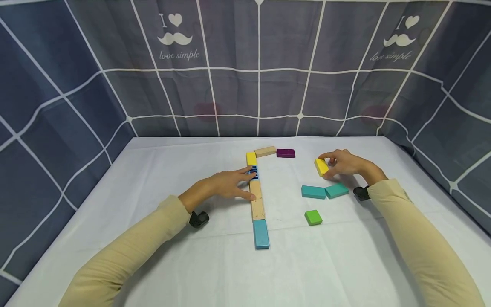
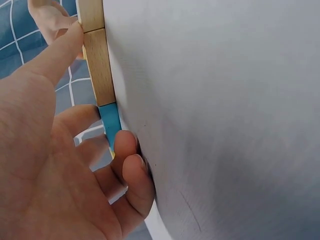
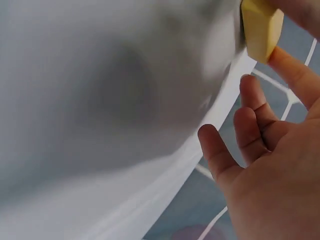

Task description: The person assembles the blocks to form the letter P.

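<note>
A straight row of blocks runs down the middle of the table: a yellow block [image 1: 251, 158] at the far end, a blue block with dark stripes [image 1: 255, 172], two plain wooden blocks [image 1: 257, 209] and a light blue block [image 1: 261, 234] nearest me. My left hand [image 1: 227, 184] lies along the row's left side, index finger at the striped block and thumb touching the wooden ones. Over on the right, my right hand [image 1: 345, 164] pinches another yellow block [image 3: 261, 31] between thumb and index finger, low over the cloth; its remaining fingers stay off the block.
At the row's far end, a wooden block [image 1: 265, 151] angles right toward a purple block [image 1: 285, 153]. Two teal blocks [image 1: 313, 192] lie close together in front of my right hand. A small green block [image 1: 313, 217] sits nearer me. Dark checked fabric [image 1: 234, 94] encloses the white table.
</note>
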### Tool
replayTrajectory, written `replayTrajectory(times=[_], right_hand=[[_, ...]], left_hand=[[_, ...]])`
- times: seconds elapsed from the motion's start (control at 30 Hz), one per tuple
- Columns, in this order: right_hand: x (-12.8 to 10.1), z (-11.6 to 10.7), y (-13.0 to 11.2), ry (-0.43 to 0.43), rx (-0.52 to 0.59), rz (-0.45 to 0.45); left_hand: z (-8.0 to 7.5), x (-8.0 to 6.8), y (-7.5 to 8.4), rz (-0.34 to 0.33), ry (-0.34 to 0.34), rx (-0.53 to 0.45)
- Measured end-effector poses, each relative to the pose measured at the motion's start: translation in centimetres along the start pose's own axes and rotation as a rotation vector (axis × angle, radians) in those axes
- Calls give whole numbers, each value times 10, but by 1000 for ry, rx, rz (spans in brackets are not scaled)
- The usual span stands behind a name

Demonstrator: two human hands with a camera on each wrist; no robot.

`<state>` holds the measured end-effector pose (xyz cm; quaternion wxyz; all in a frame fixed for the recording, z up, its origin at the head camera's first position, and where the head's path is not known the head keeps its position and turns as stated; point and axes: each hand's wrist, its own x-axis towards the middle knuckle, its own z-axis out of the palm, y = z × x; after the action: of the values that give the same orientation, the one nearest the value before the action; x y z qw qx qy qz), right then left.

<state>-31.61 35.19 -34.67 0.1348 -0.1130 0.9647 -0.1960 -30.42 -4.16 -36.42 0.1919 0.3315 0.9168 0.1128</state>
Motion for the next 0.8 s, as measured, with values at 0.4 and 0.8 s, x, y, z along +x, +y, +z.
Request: replayTrajectory(times=[0.4,0.8], right_hand=[[35,-5,-28,-25,-6,-57],[49,-1,-35,-68,-28,-42]], left_hand=[[1,-1,1,-12,-3,-11],[0,-2,1,-15,1,0]])
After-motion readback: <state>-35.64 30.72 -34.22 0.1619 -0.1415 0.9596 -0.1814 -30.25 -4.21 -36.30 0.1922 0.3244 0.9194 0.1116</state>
